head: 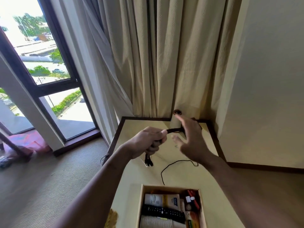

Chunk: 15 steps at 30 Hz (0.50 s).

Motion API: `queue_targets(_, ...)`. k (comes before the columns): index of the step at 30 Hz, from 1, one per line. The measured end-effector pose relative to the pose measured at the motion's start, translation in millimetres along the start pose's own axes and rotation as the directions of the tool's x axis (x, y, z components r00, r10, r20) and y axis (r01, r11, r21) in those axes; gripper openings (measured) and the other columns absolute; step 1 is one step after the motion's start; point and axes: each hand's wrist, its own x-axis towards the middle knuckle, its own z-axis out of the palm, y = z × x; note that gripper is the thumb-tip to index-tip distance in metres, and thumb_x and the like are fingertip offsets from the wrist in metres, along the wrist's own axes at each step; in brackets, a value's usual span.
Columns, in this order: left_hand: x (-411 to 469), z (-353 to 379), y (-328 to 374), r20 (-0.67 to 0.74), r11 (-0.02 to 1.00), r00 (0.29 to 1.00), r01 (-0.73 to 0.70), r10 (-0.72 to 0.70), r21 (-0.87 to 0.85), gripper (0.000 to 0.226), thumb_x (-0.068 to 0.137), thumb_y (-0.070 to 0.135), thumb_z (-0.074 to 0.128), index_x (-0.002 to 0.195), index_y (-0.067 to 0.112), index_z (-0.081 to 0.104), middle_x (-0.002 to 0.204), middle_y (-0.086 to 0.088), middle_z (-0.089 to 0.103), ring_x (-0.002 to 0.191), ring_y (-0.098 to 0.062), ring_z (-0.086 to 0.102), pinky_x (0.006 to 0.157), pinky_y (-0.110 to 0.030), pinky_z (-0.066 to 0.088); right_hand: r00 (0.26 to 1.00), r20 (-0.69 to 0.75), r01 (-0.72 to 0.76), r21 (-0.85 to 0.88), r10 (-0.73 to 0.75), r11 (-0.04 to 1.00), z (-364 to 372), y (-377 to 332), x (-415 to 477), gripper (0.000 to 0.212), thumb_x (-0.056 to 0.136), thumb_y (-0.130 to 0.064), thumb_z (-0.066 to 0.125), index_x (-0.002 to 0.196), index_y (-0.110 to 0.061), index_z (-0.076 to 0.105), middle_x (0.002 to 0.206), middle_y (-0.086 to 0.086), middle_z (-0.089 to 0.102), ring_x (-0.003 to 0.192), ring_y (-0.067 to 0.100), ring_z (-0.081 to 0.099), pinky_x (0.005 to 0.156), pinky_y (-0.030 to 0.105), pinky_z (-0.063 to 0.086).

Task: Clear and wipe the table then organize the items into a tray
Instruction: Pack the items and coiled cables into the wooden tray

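Your left hand [148, 140] was curled into a fist around a bundled black cable [174, 130], held in the air beyond the far end of the tray [139, 203]. The cable's plug ends dangled below the fist. Your right hand [192, 142], also beyond the tray's far end, was spread wide with fingers straight and apart. It was blurred, so I could not tell whether it touched the cable.

The tray, a shallow cardboard box, sat on the cream table [213, 186]. Inside it lay a white tube [162, 200], a black remote [162, 212] and red pens [194, 199]. A thin black cord [164, 170] lay loose on the table just past the tray. Cream curtains [164, 63] hung far beyond the tray.
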Motion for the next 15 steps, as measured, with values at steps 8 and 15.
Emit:
queue_targets(8,-24.8,17.4,-0.9,0.045,0.993,0.995,-0.088,0.092,-0.083,0.038,0.112,0.032,0.04,0.084,0.011,0.055,0.063,0.0,0.034,0.055,-0.019,0.034,0.056,-0.032,0.035,0.996,-0.087,0.013,0.211,0.006,0.977,-7.5,6.8,-2.4,0.021,0.106,-0.009,0.041,0.1,-0.022,0.056,0.077,0.002,0.055,0.062,0.01,0.047,0.056,0.022,0.041)
queue_targets(15,-9.9,49.0,26.9,-0.131,0.706,0.943,-0.316,0.305,-0.633,0.026,0.106,0.02,0.033,0.086,0.013,0.049,0.062,0.005,0.03,0.049,-0.01,0.031,0.05,-0.026,0.034,0.925,0.158,-0.358,0.666,0.346,0.654,21.2,-22.3,-20.3,0.02,0.108,-0.031,0.043,0.105,-0.015,0.055,0.08,0.004,0.051,0.056,0.008,0.049,0.053,0.024,0.05)
